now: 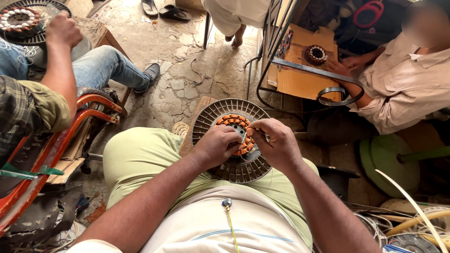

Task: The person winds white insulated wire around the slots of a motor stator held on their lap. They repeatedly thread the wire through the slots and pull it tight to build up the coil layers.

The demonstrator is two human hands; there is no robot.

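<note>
Copper-wound stator (233, 122) rests on the lap, left hand (216, 145) and right hand (276, 143) close together, both pinching its windings.

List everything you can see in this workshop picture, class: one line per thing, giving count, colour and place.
motor disc: one, grey with orange coils, on the lap
second motor: one, dark with orange and white coils, top left under a co-worker's hand
stator: one, brown, on the cardboard
cardboard: one, tan, upper right
sandals: two, dark, top centre
orange frame: one, left
green stool: one, right
left hand: on the disc
right hand: pinching a small part at the coils
</note>
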